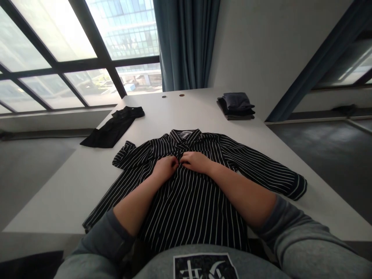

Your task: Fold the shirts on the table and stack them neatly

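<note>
A black shirt with white stripes (192, 205) lies spread front side up, its collar pointing away from me and its hem at the near table edge. My left hand (165, 167) and my right hand (196, 161) meet at the upper chest, just under the collar. Both sets of fingers are pinched on the shirt's front placket; any button between them is too small to make out. The right sleeve in view stretches out flat, while the one on the left is bent, its cuff turned up.
The shirt rests on a white table (290, 159). Toward the far left lies a black garment (113, 128). A stack of folded dark clothes (236, 105) sits at the far right. Behind are a blue curtain (186, 42) and a large window (124, 31).
</note>
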`<state>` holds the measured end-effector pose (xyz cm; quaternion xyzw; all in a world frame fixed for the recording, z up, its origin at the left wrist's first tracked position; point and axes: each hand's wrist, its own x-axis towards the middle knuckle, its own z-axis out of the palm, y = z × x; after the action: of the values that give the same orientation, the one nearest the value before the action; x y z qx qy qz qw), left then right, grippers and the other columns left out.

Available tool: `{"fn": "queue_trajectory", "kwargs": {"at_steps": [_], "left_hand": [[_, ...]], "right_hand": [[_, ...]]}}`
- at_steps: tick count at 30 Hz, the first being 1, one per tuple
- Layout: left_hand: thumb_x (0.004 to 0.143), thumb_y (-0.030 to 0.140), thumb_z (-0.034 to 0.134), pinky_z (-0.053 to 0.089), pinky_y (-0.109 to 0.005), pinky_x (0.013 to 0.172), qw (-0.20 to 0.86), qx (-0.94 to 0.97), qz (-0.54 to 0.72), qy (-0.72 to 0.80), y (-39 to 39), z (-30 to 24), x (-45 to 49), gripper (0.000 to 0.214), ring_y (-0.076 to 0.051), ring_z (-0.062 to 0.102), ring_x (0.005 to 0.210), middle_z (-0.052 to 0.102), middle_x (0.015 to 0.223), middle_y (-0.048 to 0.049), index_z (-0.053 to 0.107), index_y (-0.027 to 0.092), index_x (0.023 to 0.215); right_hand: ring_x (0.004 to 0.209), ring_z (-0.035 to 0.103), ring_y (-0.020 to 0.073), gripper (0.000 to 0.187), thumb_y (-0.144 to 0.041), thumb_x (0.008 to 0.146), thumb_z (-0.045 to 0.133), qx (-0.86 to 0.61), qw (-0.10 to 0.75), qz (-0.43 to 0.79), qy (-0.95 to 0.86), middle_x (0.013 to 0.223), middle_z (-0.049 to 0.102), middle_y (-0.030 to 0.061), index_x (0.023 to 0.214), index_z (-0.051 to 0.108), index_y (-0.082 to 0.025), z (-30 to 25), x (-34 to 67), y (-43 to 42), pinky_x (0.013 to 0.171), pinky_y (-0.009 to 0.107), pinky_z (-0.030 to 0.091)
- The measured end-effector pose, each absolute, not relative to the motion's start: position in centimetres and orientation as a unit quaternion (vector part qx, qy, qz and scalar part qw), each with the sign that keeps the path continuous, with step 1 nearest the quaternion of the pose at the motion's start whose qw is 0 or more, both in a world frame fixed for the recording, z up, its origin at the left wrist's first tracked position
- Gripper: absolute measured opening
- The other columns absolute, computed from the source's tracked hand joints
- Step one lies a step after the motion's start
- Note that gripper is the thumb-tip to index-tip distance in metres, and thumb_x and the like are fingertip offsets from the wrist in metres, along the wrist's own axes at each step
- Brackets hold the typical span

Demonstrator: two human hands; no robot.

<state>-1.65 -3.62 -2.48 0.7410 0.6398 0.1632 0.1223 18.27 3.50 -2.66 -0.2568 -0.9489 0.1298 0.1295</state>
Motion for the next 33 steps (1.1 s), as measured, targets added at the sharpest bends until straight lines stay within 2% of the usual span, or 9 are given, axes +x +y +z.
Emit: {"fn": "queue_trajectory", "kwargs": {"at_steps": [4,6,11,16,21,25,30,33], "left_hand": [[0.092,0.022,0.061,0.048,-0.036,0.091,0.133,0.747,0.197,0.621,-3.33,-2.83,-1.93,0.010,-0.024,0.066,0.096,0.073,0.098,-0.0055,0.071,0.023,0.091],[0.091,0.020,0.060,0.048,-0.036,0.091,0.153,0.744,0.234,0.607,-3.35,-2.71,-1.99,0.009,-0.023,0.065,0.096,0.072,0.099,-0.0049,0.069,0.023,0.089],[0.089,0.020,0.060,0.049,-0.030,0.078,0.240,0.693,0.316,0.602,-3.74,-2.19,-1.86,0.005,-0.018,0.064,0.079,0.071,0.088,0.0000,0.064,0.023,0.087],[0.087,0.022,0.060,0.050,-0.030,0.080,0.286,0.678,0.363,0.571,-3.77,-2.35,-1.82,0.008,-0.017,0.065,0.082,0.072,0.090,0.0009,0.066,0.023,0.093],[0.089,0.030,0.062,0.050,-0.031,0.080,0.338,0.651,0.397,0.551,-3.58,-2.35,-1.71,0.012,-0.019,0.066,0.084,0.073,0.088,-0.0013,0.069,0.021,0.090],[0.087,0.040,0.069,0.049,-0.030,0.074,0.337,0.648,0.391,0.560,-3.66,-2.03,-1.63,0.020,-0.018,0.065,0.078,0.073,0.085,-0.0015,0.071,0.021,0.089],[0.084,0.031,0.068,0.049,-0.029,0.075,0.334,0.641,0.401,0.563,-3.53,-2.39,-1.70,0.011,-0.017,0.064,0.076,0.072,0.082,-0.0005,0.069,0.021,0.085],[0.085,0.032,0.067,0.050,-0.029,0.076,0.362,0.633,0.425,0.537,-3.33,-2.68,-1.80,0.012,-0.016,0.063,0.075,0.069,0.080,0.0001,0.067,0.020,0.086]], "right_hand": [[0.085,0.064,0.0166,0.009,-0.016,0.094,0.067,-0.258,0.149,0.127,-0.946,0.096,0.068,0.0040,0.093,0.076,-0.020,-2.63,18.66,3.59,0.073,0.026,0.046],[0.086,0.064,0.0162,0.009,-0.017,0.094,0.066,-0.252,0.182,0.134,-0.941,0.099,0.067,0.0039,0.093,0.074,-0.020,-2.51,18.74,3.52,0.075,0.026,0.048],[0.097,0.067,0.0172,0.011,-0.013,0.093,0.064,-0.227,0.267,0.171,-0.921,0.111,0.069,0.0048,0.094,0.071,-0.021,-2.09,18.68,3.09,0.085,0.028,0.052],[0.080,0.064,0.0152,0.011,-0.011,0.090,0.065,-0.235,0.288,0.206,-0.905,0.093,0.070,0.0021,0.092,0.070,-0.020,-2.01,18.47,2.79,0.077,0.028,0.052],[0.073,0.061,0.0131,0.004,-0.017,0.091,0.069,-0.231,0.307,0.236,-0.893,0.089,0.069,0.0021,0.089,0.070,-0.019,-2.08,18.49,2.76,0.071,0.026,0.050],[0.071,0.060,0.0124,0.005,-0.015,0.091,0.068,-0.241,0.319,0.243,-0.884,0.088,0.069,0.0020,0.089,0.072,-0.018,-2.04,18.57,2.76,0.070,0.025,0.049],[0.070,0.061,0.0124,0.009,-0.015,0.090,0.068,-0.245,0.325,0.280,-0.869,0.089,0.072,0.0022,0.093,0.075,-0.018,-2.11,18.60,3.05,0.071,0.026,0.051],[0.078,0.066,0.0142,0.013,-0.014,0.090,0.066,-0.250,0.328,0.305,-0.859,0.094,0.075,0.0034,0.096,0.077,-0.019,-2.03,18.64,3.17,0.077,0.028,0.053]]}}
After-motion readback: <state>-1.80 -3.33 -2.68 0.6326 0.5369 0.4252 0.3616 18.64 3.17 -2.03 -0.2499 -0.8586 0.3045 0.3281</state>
